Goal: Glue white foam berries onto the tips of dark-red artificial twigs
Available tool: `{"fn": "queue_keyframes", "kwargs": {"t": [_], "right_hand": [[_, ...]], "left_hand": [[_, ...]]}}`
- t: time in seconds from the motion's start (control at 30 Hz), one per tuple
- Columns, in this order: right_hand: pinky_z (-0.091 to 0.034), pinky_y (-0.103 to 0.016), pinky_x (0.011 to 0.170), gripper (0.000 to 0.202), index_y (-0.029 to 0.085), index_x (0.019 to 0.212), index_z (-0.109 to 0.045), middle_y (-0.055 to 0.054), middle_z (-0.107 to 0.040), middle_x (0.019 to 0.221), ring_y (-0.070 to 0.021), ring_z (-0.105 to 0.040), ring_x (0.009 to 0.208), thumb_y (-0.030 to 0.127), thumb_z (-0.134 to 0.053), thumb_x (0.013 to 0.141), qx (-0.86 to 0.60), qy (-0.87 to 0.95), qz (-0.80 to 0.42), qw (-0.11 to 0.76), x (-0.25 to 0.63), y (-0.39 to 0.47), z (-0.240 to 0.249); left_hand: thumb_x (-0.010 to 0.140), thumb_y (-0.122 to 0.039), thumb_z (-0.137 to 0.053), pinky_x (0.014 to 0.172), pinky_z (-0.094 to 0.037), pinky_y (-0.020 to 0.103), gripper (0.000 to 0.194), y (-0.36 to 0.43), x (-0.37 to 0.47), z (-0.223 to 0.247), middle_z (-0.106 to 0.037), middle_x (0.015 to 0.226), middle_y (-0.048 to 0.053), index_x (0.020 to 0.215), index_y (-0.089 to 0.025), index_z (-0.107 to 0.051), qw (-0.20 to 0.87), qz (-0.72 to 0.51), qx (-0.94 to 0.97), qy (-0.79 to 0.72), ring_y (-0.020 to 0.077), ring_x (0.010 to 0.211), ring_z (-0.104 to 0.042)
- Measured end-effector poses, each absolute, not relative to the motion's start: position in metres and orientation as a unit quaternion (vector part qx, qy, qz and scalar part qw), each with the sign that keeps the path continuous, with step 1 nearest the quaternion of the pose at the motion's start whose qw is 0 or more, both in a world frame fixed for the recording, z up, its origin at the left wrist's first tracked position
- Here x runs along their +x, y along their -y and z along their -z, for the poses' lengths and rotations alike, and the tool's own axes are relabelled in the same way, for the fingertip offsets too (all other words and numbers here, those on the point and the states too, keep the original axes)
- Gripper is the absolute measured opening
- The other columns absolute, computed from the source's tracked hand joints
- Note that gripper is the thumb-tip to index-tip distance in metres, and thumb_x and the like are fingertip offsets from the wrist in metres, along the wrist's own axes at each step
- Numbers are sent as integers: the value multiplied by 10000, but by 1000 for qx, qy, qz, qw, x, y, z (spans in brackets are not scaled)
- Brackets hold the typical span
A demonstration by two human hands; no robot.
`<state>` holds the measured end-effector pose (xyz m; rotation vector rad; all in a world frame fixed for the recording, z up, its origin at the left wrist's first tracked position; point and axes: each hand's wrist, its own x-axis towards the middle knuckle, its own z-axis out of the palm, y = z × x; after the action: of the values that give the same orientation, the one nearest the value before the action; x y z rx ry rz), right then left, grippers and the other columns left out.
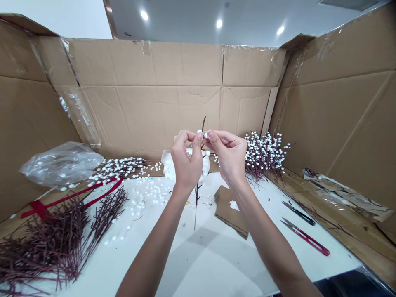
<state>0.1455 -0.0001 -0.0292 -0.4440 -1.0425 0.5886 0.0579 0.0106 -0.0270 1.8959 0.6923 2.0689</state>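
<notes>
A thin dark brown branch [196, 194] stands nearly upright between my hands, with its top above my fingers and its bare wire end pointing down. My left hand [188, 159] is closed on it, with a white bead [199, 131] at the thumb tip. My right hand [229, 153] pinches a second white bead [206, 135] close beside the branch. Another white bead [207, 153] sits on the branch just below my fingertips. The part of the branch behind my fingers is hidden.
Bare brown twigs [58, 239] and red ribbon [102, 187] lie left, near a plastic bag [62, 163] and loose white beads [139, 200]. Beaded branches [266, 154] stand back right. Cardboard [230, 210], black snips [298, 212] and red snips [306, 237] lie right. Cardboard walls [173, 66] surround the table.
</notes>
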Motion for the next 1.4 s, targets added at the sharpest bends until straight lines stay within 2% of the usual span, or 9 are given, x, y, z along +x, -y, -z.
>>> {"fn": "queue_keyframes", "kwargs": {"t": [0.2, 0.57, 0.77, 1.4], "right_hand": [[-597, -306, 718, 90, 214, 705, -713, 13, -725, 702, -132, -685, 659, 299, -732, 680, -207, 477, -261, 814, 144, 5, 26], [-594, -307, 714, 109, 200, 712, -710, 2, -734, 718, -149, -694, 684, 306, -722, 689, -209, 476, -259, 814, 136, 5, 30], [-590, -314, 734, 89, 218, 721, -714, 6, -737, 732, -146, -695, 702, 304, -710, 703, -213, 478, -258, 812, 134, 4, 32], [-570, -268, 664, 63, 201, 732, -727, 5, -735, 711, -125, -679, 664, 256, -715, 705, -187, 475, -268, 817, 133, -1, 35]], "left_hand": [[893, -372, -483, 664, -374, 281, 293, -9, 65, 30, -519, 652, -5, 655, -202, -464, 179, -726, 626, -224, 133, 660, -461], [874, -415, -508, 645, -368, 279, 310, -10, 60, 29, -510, 654, -3, 652, -205, -457, 152, -729, 622, -243, 137, 663, -466], [880, -392, -505, 649, -357, 287, 297, -11, 61, 31, -498, 661, -2, 654, -210, -446, 136, -734, 618, -248, 142, 670, -460], [903, -293, -476, 643, -341, 298, 276, -11, 62, 31, -472, 645, -5, 653, -207, -396, 88, -724, 629, -267, 143, 661, -420]]}}
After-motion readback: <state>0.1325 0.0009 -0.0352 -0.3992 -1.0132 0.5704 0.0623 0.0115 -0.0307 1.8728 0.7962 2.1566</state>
